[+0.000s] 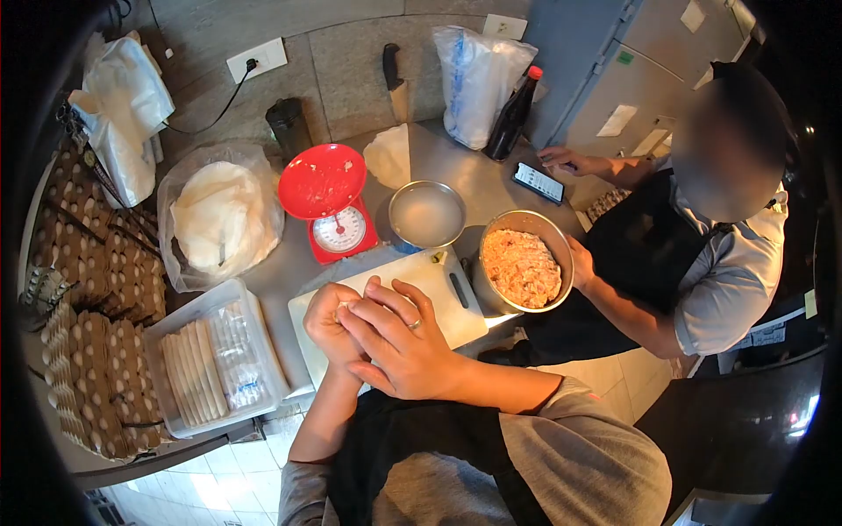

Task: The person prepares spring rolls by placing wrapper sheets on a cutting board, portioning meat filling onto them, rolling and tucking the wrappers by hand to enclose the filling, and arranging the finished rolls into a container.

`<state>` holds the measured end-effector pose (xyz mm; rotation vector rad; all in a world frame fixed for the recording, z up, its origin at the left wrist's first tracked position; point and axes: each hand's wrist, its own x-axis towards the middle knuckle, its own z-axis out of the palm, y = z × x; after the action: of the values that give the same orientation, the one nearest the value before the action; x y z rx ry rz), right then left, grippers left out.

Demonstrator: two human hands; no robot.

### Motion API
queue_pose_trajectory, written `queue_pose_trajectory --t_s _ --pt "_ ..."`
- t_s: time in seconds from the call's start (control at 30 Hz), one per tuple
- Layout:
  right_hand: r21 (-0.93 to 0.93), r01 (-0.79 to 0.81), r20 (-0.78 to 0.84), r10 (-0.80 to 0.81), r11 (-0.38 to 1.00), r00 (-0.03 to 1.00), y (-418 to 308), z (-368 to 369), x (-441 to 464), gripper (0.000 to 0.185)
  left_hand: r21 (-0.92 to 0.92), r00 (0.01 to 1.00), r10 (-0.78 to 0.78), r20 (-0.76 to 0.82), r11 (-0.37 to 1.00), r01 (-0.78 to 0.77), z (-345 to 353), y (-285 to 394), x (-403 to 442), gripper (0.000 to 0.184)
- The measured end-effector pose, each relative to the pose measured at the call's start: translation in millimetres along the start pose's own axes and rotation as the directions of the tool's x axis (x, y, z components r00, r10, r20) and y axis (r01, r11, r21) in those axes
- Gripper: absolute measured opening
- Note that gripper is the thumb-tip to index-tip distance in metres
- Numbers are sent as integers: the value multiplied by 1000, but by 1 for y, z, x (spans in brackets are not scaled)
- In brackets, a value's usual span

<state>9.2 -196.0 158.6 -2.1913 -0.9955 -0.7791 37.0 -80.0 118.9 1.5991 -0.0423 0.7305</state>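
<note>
My left hand (330, 324) is closed in a fist above the white cutting board (456, 324). Against it presses my right hand (399, 337), with a ring on one finger and its fingers bent over the left. Whatever lies between them, if anything, is hidden. A metal pot of orange-pink minced filling (522, 270) stands just right of the board. Left of the board, a clear plastic container (279, 373) holds pale uncooked rolls (193, 373) in a row beside plastic-wrapped packs.
Behind the board stand a red kitchen scale (323, 188) and a metal bowl (427, 215). A bag of white wrappers (219, 215) and stacked egg trays (105, 351) are leftward. At right, a co-worker (693, 237) touches the pot and reaches toward a phone (538, 182) near a dark bottle (513, 118).
</note>
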Motion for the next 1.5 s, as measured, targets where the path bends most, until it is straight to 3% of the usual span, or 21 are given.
queue_pose_trajectory --t_s 0.1,0.2,0.3,0.33,0.37,0.43,0.57,0.6,0.7,0.73,0.8,0.87,0.93,0.97,1.03,1.07,1.1,1.13,1.17,1.3,1.5 --pt "-95 22 -14 -23 995 1000 -6 4 6 52 -56 999 -25 -44 998 23 0 -3 1 23" --pt "-101 32 27 -29 994 999 -2 2 13 43 41 997 66 41 997 -68 -4 12 2 23" --pt "-48 7 99 -2 999 995 4 -4 18 37 182 992 124 21 975 -126 -1 9 1 21" --pt "21 10 64 -11 1000 998 8 -9 20 36 57 997 72 -31 996 -70 0 6 1 15" --pt "79 4 30 -7 997 1000 11 -9 18 37 118 993 118 -13 986 -116 -3 6 2 15" --pt "3 0 40 0 1000 999 5 -9 17 37 224 979 199 36 953 -202 -6 15 6 14" --pt "-115 38 61 -31 993 998 1 -3 19 35 227 960 276 35 934 -277 -3 25 9 22" --pt "-133 65 71 -56 989 996 2 -3 22 32 206 971 235 43 949 -238 -3 22 9 23" --pt "194 16 134 -42 981 990 23 -10 28 35 160 962 258 90 950 -270 -8 4 8 27" --pt "382 -96 95 64 919 993 32 -11 25 37 125 981 177 85 974 -187 -8 8 10 25" --pt "708 -263 92 285 655 954 51 -3 11 47 52 997 6 78 999 -10 -7 20 16 23" --pt "516 -394 299 272 760 915 66 18 -16 60 -271 969 -247 17 932 242 -6 15 22 18" --pt "318 -450 472 272 835 838 77 38 -47 75 -542 897 -437 65 739 400 -10 -4 26 19" --pt "157 -488 555 332 859 763 80 43 -59 71 -567 875 -474 96 697 439 -15 -17 24 20" --pt "52 -536 575 414 842 706 96 52 -83 63 -609 828 -538 156 607 510 -26 -45 18 24" --pt "-42 -450 549 397 892 735 101 50 -88 60 -545 864 -497 79 704 454 -31 -66 8 26" --pt "-138 -364 530 379 921 758 104 46 -96 57 -362 864 -503 -1 805 469 -46 -95 -9 26" --pt "-235 -274 511 359 933 781 106 44 -102 53 -159 869 -488 -75 867 473 -63 -119 -24 27" --pt "-219 -266 504 342 939 793 110 44 -110 51 -46 848 -507 -154 861 507 -72 -126 -38 27" --pt "-179 -212 507 275 961 817 118 48 -131 42 247 878 -470 -92 843 478 -87 -138 -75 20" --pt "-226 -82 537 195 971 821 119 53 -141 33 585 969 -247 -10 785 206 -61 -135 -78 22"
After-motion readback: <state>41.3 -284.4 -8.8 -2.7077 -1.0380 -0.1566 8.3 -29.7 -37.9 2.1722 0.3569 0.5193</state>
